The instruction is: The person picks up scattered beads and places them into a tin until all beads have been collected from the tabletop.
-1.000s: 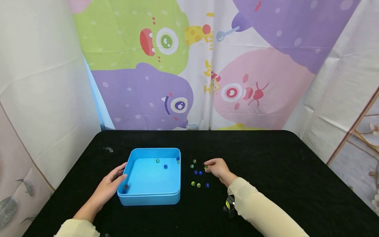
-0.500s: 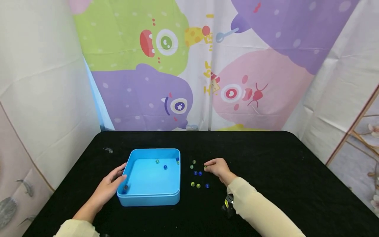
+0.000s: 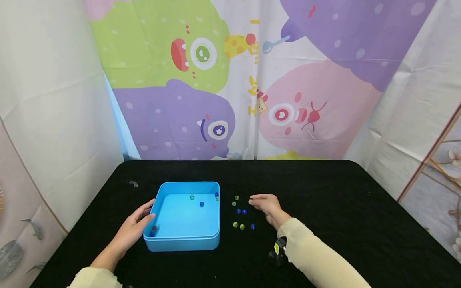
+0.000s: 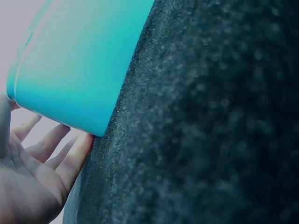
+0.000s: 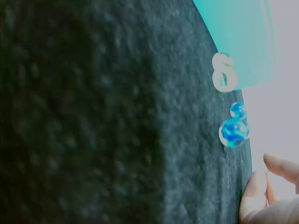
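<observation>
My left hand (image 3: 136, 226) lies against the left side of a light-blue square box (image 3: 181, 244), its thumb at the rim. In the left wrist view, its fingers stretch along the box's outer wall (image 4: 70, 70). Right of the box, my right hand (image 3: 267, 206) pinches a small greenish marble (image 3: 250, 199), mostly hidden at the thumb and index fingertips. Loose marbles lie between that hand and the box: a green one (image 3: 236, 197), a blue one (image 3: 244, 211), a yellow-green one (image 3: 242, 227) and several more. Inside the box are a green marble (image 3: 192, 197), a blue marble (image 3: 201, 204) and others.
Black cloth (image 3: 324, 192) covers the table, and a small pale mark (image 3: 132, 183) shows near its back left. A cartoon-printed curtain (image 3: 201, 108) hangs behind the far edge. In the right wrist view, blue marbles (image 5: 233, 132) sit close to the right hand.
The right fingertips have closed in on the greenish marble, which shows less and sits slightly farther back. The left hand, the box and the other marbles stay put.
</observation>
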`<state>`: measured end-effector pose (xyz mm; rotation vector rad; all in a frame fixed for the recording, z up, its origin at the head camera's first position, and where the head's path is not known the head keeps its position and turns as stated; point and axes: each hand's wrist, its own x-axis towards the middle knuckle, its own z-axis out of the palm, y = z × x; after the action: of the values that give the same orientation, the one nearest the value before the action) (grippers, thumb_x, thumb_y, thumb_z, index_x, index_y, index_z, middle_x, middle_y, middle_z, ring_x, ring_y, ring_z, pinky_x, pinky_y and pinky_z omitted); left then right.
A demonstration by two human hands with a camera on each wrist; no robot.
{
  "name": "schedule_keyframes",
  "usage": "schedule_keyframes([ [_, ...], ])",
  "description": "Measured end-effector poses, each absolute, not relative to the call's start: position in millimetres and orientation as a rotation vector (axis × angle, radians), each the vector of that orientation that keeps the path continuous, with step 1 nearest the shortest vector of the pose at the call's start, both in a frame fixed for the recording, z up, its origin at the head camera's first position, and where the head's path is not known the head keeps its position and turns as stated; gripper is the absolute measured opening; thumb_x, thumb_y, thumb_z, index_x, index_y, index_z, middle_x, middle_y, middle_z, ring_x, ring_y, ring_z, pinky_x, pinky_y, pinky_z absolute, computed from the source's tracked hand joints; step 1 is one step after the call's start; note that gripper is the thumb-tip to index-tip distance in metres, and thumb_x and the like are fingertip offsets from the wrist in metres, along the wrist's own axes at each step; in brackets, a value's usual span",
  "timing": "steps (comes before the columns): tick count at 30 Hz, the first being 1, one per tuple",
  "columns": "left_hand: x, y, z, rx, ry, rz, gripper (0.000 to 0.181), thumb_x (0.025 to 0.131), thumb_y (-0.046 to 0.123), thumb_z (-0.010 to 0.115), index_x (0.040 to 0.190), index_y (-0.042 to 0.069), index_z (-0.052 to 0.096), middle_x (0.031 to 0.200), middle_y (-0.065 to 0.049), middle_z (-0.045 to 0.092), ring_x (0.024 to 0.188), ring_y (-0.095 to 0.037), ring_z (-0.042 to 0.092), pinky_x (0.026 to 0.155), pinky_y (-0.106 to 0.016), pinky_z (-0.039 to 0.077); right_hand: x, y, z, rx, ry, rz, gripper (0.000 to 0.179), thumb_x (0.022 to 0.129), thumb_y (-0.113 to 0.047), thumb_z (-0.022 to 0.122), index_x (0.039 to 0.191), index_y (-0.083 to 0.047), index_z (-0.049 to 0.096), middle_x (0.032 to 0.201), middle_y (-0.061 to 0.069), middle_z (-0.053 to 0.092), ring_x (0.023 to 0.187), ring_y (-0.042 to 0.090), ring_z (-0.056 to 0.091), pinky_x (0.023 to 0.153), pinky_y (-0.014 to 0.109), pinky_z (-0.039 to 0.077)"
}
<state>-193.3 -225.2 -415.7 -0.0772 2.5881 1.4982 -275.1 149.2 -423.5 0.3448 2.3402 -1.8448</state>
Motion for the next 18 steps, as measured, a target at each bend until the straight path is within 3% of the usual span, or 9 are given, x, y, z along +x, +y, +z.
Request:
schedule_keyframes([
  [7, -193.5, -225.2, -416.5, -0.085, 2.59, 1.497, 0.061, 0.098, 0.038, 0.039, 0.149, 0.013, 0.017, 0.143, -0.028, 0.025, 0.126, -0.05, 0.028, 0.094, -0.064, 0.033, -271.1, 141.1, -421.0, 0.376, 2.222, -1.966, 0.031, 0.085, -0.008, 0.066, 0.114, 0.002, 0.064, 0.118, 0.015, 0.061, 0.1, 0.027, 0.058, 0.096, 0.044, 0.041],
  [18, -194.6, -225.2, -417.4, -0.071, 2.605, 1.497, 0.062, 0.099, 0.039, 0.039, 0.149, 0.012, 0.017, 0.143, -0.028, 0.025, 0.126, -0.05, 0.03, 0.093, -0.063, 0.035, -263.8, 118.2, -414.4, 0.308, 2.22, -2.039, 0.03, 0.084, -0.009, 0.067, 0.112, 0.003, 0.064, 0.106, 0.009, 0.066, 0.091, 0.024, 0.059, 0.089, 0.04, 0.045],
])
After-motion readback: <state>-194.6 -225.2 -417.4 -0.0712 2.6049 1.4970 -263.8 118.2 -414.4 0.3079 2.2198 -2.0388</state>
